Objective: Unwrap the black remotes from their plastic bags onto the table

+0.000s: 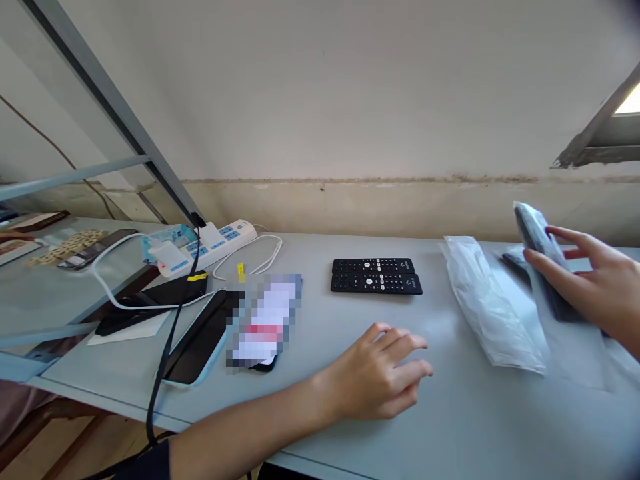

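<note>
My right hand [593,273] grips a dark remote control [543,247] wrapped in a clear plastic bag, its upper end tilted up off the table and the loose end of the bag hanging down. Behind it lies another dark bagged item [517,263], partly hidden by the hand. My left hand [385,373] hovers over or rests on the table, fingers loosely bent and apart, holding nothing. Beyond it, two black remote controls [375,283] lie side by side, buttons up. Crumpled clear plastic bags [493,307] sit between the remotes and my right hand.
On the left are a phone with a pale blue case [200,340], a phone with a blurred screen [265,320], a black pouch-like item [150,303] and a white power strip [215,247] with cables. A black cord [170,340] hangs over the table edge beside a metal frame [113,87].
</note>
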{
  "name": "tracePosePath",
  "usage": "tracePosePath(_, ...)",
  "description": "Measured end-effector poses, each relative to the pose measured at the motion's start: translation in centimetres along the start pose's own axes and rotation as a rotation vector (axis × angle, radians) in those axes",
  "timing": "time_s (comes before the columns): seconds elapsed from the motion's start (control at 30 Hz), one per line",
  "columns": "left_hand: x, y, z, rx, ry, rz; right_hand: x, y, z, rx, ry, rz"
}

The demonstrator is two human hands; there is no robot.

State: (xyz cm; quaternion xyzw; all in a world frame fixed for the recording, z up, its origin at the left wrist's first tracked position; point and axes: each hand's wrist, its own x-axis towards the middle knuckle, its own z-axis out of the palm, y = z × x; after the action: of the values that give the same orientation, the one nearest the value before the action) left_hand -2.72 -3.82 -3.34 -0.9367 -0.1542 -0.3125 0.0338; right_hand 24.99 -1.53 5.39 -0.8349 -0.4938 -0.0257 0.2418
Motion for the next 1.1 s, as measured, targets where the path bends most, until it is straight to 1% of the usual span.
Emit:
tracePosePath(0.03, 0.0, 0.0, 0.0, -0.001, -0.014, 0.001, -0.3, -0.3, 0.0, 0.133, -0.03, -0.033)
tracePosePath(0.1, 0.0, 0.0, 0.0, -0.002, -0.06, 0.009, -1.3, -0.9, 0.8, 0.379, -0.186, -0.138)
tracePosePath(0.13, 0.0, 0.1, -0.1, -0.003, -0.079, 0.017, -2.0, -1.2, 1.4, 0.457, -0.257, -0.195)
tracePosePath(0.2, 0.0, 0.2, -0.2, -0.008, -0.073, 0.046, -4.0, -1.9, 3.0, 0.51, -0.51, -0.298)
tracePosePath(0.23, -0.1, 0.2, -0.2, -0.012, -0.039, 0.058, -5.1, -2.4, 3.6, 0.511, -0.614, -0.365)
tracePosePath(0.3, -0.1, 0.3, -0.2, -0.019, 0.044, 0.056, -7.2, -3.4, 4.6, 0.527, -0.766, -0.534)
tracePosePath(0.33, -0.1, 0.3, -0.1, -0.021, 0.068, 0.043, -8.1, -3.8, 4.9, 0.537, -0.803, -0.601)
tracePosePath(0.4, -0.1, 0.3, 0.1, -0.014, 0.06, 0.004, -9.4, -4.3, 5.2, 0.566, -0.832, -0.692)
tracePosePath(0.47, -0.1, 0.1, 0.3, -0.001, 0.016, -0.034, -9.9, -4.5, 5.2, 0.589, -0.851, -0.707)
tracePosePath(0.53, 0.0, -0.1, 0.4, 0.005, 0.015, -0.06, -9.7, -4.4, 5.2, 0.616, -0.87, -0.68)
tracePosePath(0.6, 0.1, -0.3, 0.3, 0.005, 0.064, -0.064, -9.3, -4.3, 5.2, 0.628, -0.841, -0.663)
tracePosePath(0.63, 0.1, -0.4, 0.2, 0.011, 0.091, -0.059, -9.0, -4.2, 5.2, 0.617, -0.79, -0.668)
tracePosePath(0.7, 0.1, -0.5, -0.1, 0.042, 0.114, -0.046, -8.4, -4.0, 5.2, 0.537, -0.605, -0.709)
tracePosePath(0.8, 0.1, -0.6, -0.5, 0.112, 0.07, -0.013, -7.8, -3.6, 5.4, 0.345, -0.254, -0.837)
tracePosePath(0.87, 0.0, -0.8, -0.7, 0.145, 0.039, 0.055, -7.5, -3.3, 5.5, 0.245, -0.101, -0.947)
tracePosePath(0.9, -0.1, -0.9, -0.8, 0.159, 0.033, 0.1, -7.4, -3.1, 5.5, 0.22, -0.062, -1.002)
tracePosePath(0.97, -0.1, -1.1, -1.0, 0.183, 0.041, 0.185, -7.2, -2.7, 5.6, 0.211, -0.039, -1.1)
tracePosePath(1.03, -0.2, -1.3, -1.3, 0.193, 0.067, 0.227, -7.0, -2.3, 5.7, 0.226, -0.069, -1.165)
tracePosePath(1.1, -0.1, -1.4, -1.6, 0.185, 0.105, 0.227, -7.0, -1.9, 5.6, 0.249, -0.098, -1.202)
